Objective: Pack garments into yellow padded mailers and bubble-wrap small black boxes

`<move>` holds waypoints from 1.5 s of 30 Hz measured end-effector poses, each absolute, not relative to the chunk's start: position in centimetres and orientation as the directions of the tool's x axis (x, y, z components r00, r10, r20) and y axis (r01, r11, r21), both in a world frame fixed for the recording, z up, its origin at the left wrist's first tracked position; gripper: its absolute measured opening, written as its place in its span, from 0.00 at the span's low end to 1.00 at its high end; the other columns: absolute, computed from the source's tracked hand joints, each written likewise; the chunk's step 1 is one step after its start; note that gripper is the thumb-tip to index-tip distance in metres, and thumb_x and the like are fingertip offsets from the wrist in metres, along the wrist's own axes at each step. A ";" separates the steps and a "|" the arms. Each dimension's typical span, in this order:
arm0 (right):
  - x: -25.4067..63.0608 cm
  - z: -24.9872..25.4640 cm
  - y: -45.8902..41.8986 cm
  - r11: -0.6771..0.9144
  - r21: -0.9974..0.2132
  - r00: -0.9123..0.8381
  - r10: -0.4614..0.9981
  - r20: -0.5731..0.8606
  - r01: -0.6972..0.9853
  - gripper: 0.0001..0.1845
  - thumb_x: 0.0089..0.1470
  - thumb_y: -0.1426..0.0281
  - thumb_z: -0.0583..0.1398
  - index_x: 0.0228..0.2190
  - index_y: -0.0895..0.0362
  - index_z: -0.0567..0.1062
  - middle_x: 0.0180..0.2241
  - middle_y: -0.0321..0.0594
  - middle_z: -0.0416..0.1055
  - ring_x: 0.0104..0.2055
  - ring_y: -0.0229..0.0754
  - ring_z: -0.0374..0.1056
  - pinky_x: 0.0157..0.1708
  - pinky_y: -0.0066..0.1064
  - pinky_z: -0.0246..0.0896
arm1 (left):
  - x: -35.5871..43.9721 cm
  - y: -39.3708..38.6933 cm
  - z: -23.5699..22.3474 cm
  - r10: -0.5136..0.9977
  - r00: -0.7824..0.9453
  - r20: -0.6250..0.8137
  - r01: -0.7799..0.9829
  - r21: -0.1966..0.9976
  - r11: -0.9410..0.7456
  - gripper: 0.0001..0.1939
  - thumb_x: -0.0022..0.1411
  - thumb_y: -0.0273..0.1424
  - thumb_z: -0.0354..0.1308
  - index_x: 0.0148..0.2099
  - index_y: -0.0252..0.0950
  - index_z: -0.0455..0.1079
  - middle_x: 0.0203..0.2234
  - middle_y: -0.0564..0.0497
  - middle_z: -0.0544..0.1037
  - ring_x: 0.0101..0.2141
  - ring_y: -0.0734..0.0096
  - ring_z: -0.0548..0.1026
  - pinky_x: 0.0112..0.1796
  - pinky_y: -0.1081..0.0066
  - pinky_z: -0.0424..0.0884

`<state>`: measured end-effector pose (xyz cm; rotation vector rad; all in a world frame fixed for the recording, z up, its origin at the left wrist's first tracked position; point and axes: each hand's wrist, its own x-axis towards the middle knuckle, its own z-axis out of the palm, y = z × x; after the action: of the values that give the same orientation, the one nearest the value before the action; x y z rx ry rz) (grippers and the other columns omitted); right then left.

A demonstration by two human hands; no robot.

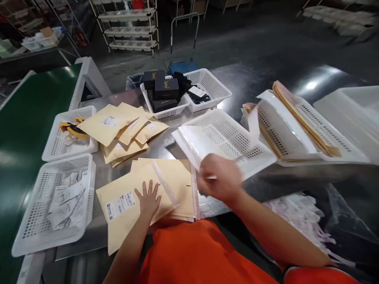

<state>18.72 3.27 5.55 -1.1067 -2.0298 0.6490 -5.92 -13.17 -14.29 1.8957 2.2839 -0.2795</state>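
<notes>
My left hand [148, 198] lies flat with fingers spread on a tan padded envelope [130, 205] that bears a white barcode label [120, 204]. A clear strip [164, 184] runs across the envelopes under it. My right hand [219, 178] is blurred and curled just right of the envelope stack, at the edge of a clear plastic bag [197, 144] that lies over a white basket [233, 138]. Whether it grips anything is unclear.
More tan envelopes [121, 128] are piled behind. White baskets hold tape [72, 129], paper slips [66, 203], black boxes [164, 92] and envelopes [304, 118]. A green conveyor [26, 118] runs on the left. Clear bags [299, 221] lie at the right.
</notes>
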 end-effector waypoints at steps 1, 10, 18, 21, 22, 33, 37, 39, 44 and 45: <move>16.9 4.0 2.5 0.513 -0.655 -0.509 0.832 0.220 0.555 0.14 0.58 0.57 0.56 0.28 0.53 0.71 0.29 0.39 0.71 0.36 0.44 0.69 0.41 0.39 0.62 | -6.1 -13.2 -14.5 0.953 -0.175 -0.246 0.984 -0.022 0.175 0.29 0.69 0.44 0.43 0.70 0.53 0.44 0.71 0.52 0.46 0.69 0.38 0.41 0.57 0.22 0.33; 10.1 -11.3 -0.9 0.356 -0.429 -0.546 0.673 -0.499 0.830 0.13 0.63 0.69 0.53 0.35 0.58 0.77 0.37 0.45 0.78 0.38 0.44 0.72 0.34 0.29 0.57 | -6.2 -13.1 -14.9 0.941 -0.171 -0.293 0.982 0.025 0.187 0.30 0.69 0.47 0.41 0.70 0.54 0.41 0.71 0.55 0.44 0.69 0.40 0.40 0.58 0.24 0.29; 9.4 -11.9 -1.7 0.459 -0.471 -0.657 0.549 -0.517 0.753 0.17 0.66 0.64 0.50 0.36 0.56 0.76 0.37 0.42 0.77 0.39 0.44 0.71 0.34 0.29 0.57 | -5.8 -12.8 -14.1 0.923 -0.175 -0.341 0.980 0.026 0.196 0.31 0.69 0.46 0.42 0.71 0.51 0.41 0.71 0.54 0.43 0.69 0.39 0.39 0.58 0.24 0.27; 8.0 -12.0 -3.2 0.501 -0.469 -0.687 0.531 -0.496 0.727 0.13 0.64 0.67 0.52 0.37 0.57 0.75 0.37 0.43 0.77 0.38 0.44 0.71 0.35 0.30 0.57 | -6.0 -12.9 -14.4 0.920 -0.179 -0.349 0.981 0.007 0.193 0.34 0.68 0.46 0.40 0.72 0.42 0.40 0.71 0.50 0.42 0.70 0.41 0.38 0.59 0.25 0.29; 7.6 -12.1 -3.9 0.517 -0.463 -0.694 0.528 -0.489 0.720 0.11 0.63 0.68 0.53 0.37 0.58 0.75 0.38 0.44 0.76 0.37 0.44 0.71 0.35 0.31 0.57 | -6.1 -12.9 -14.5 0.916 -0.182 -0.356 0.981 0.000 0.195 0.36 0.68 0.45 0.40 0.72 0.38 0.40 0.71 0.47 0.41 0.70 0.41 0.38 0.59 0.26 0.30; -2.3 -14.0 2.9 0.573 -0.338 -0.662 0.686 -0.301 0.747 0.15 0.63 0.76 0.47 0.44 0.63 0.71 0.46 0.55 0.67 0.47 0.53 0.61 0.47 0.44 0.55 | -5.8 -12.4 -14.0 0.895 -0.183 -0.408 0.979 0.010 0.205 0.38 0.64 0.39 0.44 0.71 0.28 0.43 0.71 0.38 0.44 0.69 0.41 0.39 0.61 0.28 0.34; -6.7 -14.6 6.9 0.584 -0.316 -0.660 0.704 -0.262 0.748 0.18 0.62 0.79 0.45 0.46 0.65 0.70 0.47 0.58 0.66 0.48 0.54 0.60 0.48 0.45 0.52 | -5.8 -12.2 -14.4 0.884 -0.218 -0.413 0.968 0.026 0.251 0.37 0.64 0.40 0.43 0.72 0.29 0.43 0.71 0.39 0.44 0.70 0.42 0.41 0.62 0.29 0.36; -4.6 -14.7 5.1 0.630 -0.329 -0.710 0.652 -0.268 0.703 0.16 0.62 0.78 0.47 0.46 0.63 0.71 0.47 0.56 0.66 0.49 0.54 0.60 0.49 0.44 0.52 | -5.7 -12.1 -14.7 0.880 -0.238 -0.412 0.962 0.023 0.271 0.38 0.64 0.40 0.44 0.72 0.30 0.43 0.71 0.40 0.43 0.70 0.43 0.39 0.62 0.30 0.35; 7.8 -14.4 -4.6 0.728 -0.411 -0.834 0.440 -0.333 0.549 0.08 0.55 0.73 0.58 0.38 0.57 0.75 0.42 0.48 0.71 0.43 0.51 0.64 0.44 0.40 0.58 | -5.5 -11.6 -13.8 0.861 -0.233 -0.453 0.952 0.074 0.296 0.39 0.62 0.36 0.46 0.72 0.28 0.42 0.71 0.39 0.41 0.70 0.43 0.38 0.61 0.29 0.35; 9.8 -14.4 -6.0 0.736 -0.427 -0.848 0.411 -0.335 0.526 0.08 0.53 0.73 0.59 0.36 0.56 0.75 0.40 0.47 0.71 0.43 0.51 0.65 0.43 0.40 0.58 | -5.7 -11.5 -13.3 0.861 -0.206 -0.465 0.950 0.116 0.290 0.39 0.62 0.35 0.46 0.72 0.29 0.43 0.71 0.39 0.41 0.70 0.44 0.39 0.62 0.30 0.37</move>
<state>9.78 -6.01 -14.41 -0.8559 -3.1285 0.8823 -5.70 -11.53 -13.29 1.6194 2.1227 -0.2698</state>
